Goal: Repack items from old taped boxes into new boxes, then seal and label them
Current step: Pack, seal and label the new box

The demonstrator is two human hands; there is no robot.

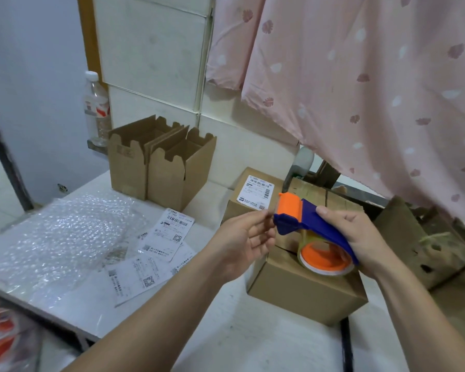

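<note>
My right hand (360, 234) grips a blue and orange tape dispenser (309, 226) with a roll of clear tape, held just above a closed cardboard box (301, 288) on the table. My left hand (242, 240) is at the dispenser's front edge, thumb and fingertips close together there; whether they pinch the clear tape end is hard to tell. Behind that box stands another box with a shipping label (255, 191) on top. Two open empty cardboard boxes (159, 167) stand at the back.
Bubble wrap (59, 237) covers the table's left part. Several loose shipping labels (156, 251) lie beside it. A plastic bottle (96, 108) stands on a ledge by the wall. A pink curtain (373, 89) hangs on the right over worn cartons (414, 237).
</note>
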